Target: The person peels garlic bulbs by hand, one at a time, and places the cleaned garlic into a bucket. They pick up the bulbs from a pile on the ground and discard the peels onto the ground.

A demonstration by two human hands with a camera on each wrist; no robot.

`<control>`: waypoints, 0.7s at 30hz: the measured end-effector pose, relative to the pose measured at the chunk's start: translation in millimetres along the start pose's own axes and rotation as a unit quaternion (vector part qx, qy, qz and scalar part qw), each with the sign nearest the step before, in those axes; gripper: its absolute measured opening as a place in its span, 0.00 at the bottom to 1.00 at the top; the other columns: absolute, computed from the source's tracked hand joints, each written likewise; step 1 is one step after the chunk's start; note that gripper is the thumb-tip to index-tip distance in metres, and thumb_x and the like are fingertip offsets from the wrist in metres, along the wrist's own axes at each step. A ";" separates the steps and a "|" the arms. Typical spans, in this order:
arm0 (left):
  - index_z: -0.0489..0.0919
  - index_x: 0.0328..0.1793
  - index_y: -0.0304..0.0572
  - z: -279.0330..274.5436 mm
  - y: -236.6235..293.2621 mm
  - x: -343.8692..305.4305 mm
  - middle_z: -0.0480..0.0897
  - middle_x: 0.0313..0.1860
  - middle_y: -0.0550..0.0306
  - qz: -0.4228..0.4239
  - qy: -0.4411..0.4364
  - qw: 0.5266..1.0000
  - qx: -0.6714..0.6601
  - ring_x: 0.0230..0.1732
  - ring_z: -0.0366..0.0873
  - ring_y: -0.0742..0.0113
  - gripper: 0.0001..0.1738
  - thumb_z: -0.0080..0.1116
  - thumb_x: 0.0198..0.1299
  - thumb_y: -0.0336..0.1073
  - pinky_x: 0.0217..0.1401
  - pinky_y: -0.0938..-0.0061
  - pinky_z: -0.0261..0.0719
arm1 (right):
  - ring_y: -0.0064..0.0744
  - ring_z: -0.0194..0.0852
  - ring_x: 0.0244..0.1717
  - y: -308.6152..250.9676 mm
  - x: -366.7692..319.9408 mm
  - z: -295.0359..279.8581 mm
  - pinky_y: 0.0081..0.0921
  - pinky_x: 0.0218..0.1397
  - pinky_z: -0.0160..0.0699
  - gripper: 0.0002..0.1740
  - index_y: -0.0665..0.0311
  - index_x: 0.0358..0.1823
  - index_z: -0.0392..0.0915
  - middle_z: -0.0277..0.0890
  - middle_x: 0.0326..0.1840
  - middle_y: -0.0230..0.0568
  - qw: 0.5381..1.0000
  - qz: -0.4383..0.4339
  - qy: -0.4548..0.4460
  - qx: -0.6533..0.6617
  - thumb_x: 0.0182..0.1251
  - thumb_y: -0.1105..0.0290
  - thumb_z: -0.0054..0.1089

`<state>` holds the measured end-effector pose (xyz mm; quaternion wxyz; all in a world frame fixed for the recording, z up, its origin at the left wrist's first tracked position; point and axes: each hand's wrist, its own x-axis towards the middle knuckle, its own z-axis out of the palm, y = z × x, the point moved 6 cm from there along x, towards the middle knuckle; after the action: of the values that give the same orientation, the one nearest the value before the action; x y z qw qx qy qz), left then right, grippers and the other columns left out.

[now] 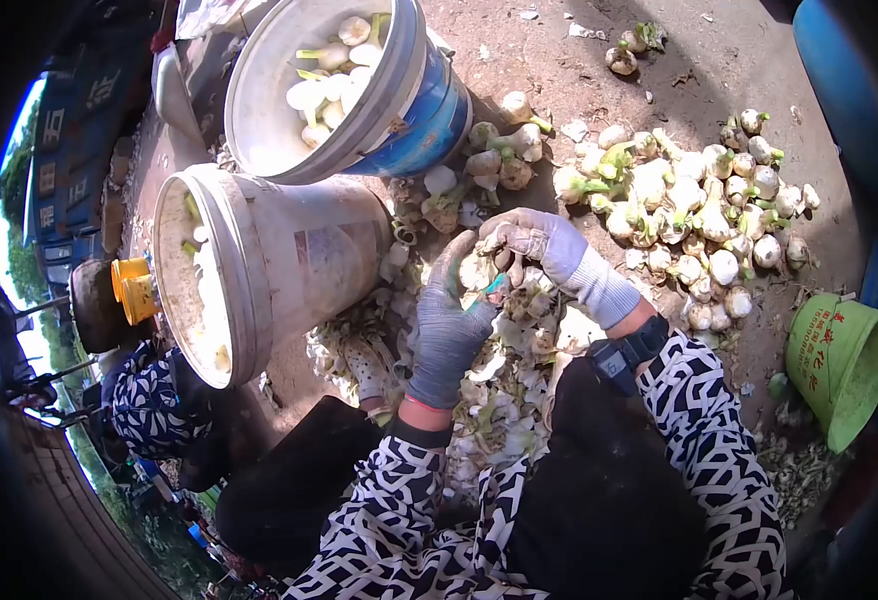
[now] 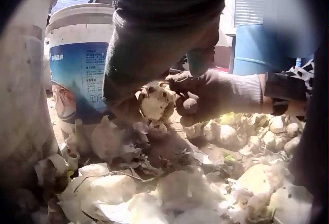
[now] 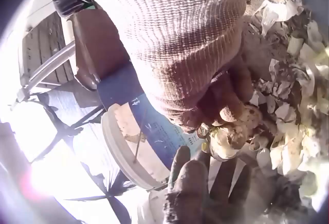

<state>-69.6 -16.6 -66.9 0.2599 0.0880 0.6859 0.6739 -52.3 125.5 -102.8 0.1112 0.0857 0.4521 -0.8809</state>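
Note:
Between the two gloved hands is a whitish bulb (image 1: 477,270) (image 2: 154,106) (image 3: 227,141) with rough brown remnants on it. The left hand (image 1: 449,325) (image 2: 154,54), in a grey glove, holds the bulb with fingers curled round its side. In a pale, soiled glove, the right hand (image 1: 549,245) (image 2: 216,98) (image 3: 221,98) has its fingers bent against the bulb's other side. A small green item (image 1: 495,286) shows by the left thumb; what it is I cannot tell. Loose peelings (image 1: 499,400) (image 2: 175,193) lie under the hands.
Two buckets holding bulbs, one blue and white (image 1: 429,110) and one whitish (image 1: 299,245), lean at the left. A pile of bulbs (image 1: 679,200) lies right of the hands. A green bucket (image 1: 827,350) stands far right, below a blue barrel (image 1: 849,90). Another person (image 1: 159,405) is at lower left.

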 end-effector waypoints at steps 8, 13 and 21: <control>0.66 0.68 0.31 24.7 53.2 -8.0 0.79 0.57 0.39 0.167 0.029 0.907 0.387 0.57 0.80 0.59 0.41 0.73 0.48 0.32 0.59 0.69 0.78 | 0.37 0.83 0.38 -36.4 -28.1 14.8 0.29 0.43 0.79 0.18 0.63 0.44 0.77 0.82 0.36 0.44 0.915 -0.066 0.153 -0.367 0.67 0.54 0.61; 0.66 0.69 0.30 23.9 55.8 -9.8 0.77 0.59 0.41 0.180 -0.003 0.908 0.378 0.58 0.78 0.58 0.40 0.72 0.51 0.34 0.61 0.68 0.76 | 0.38 0.83 0.36 -44.2 -32.9 16.0 0.31 0.41 0.79 0.12 0.64 0.42 0.77 0.82 0.33 0.45 0.908 -0.134 0.098 -0.384 0.69 0.62 0.59; 0.64 0.69 0.28 18.2 41.8 -6.9 0.75 0.59 0.50 0.021 -0.044 0.997 0.057 0.56 0.74 0.70 0.37 0.64 0.62 0.44 0.58 0.75 0.76 | 0.33 0.80 0.36 -53.5 -41.1 17.2 0.26 0.41 0.78 0.13 0.68 0.50 0.75 0.80 0.36 0.45 0.935 -0.099 0.077 -0.332 0.69 0.69 0.54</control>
<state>-64.7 -0.7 -23.9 0.2702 0.1466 0.7090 0.6347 -28.3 146.7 -41.0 0.0104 0.0661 0.7320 -0.6781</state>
